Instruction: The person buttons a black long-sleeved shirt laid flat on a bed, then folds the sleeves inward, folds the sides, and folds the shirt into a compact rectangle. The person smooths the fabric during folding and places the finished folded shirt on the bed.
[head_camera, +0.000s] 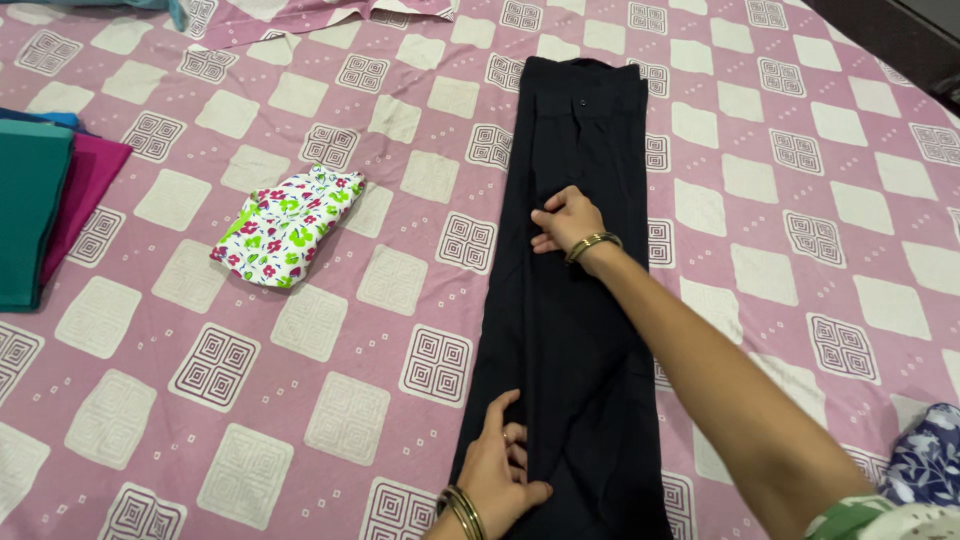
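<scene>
Black cloth down the middle of the bed: folded trousers, laid long and narrow from the waistband with its small button at the far end to the near edge of the view. Spread beneath, a pink bedsheet printed with cream squares and maze-like blocks.

On the trousers about midway along, the right hand, fingers curled and pinching a fold of the black fabric, a gold bangle at the wrist. Near the bottom of the view, the left hand, pressed onto the left edge of the same garment, thumb spread outward, fingers bent and gripping the cloth, with two gold bangles at that wrist too.

Well to the left, apart from the trousers, a small folded floral garment in white, green and red. At the far left edge, a stack of folded cloth in teal and magenta. At the lower right corner, a scrap of blue-and-white floral fabric. Along the top edge, more pink patterned cloth, loosely rumpled.
</scene>
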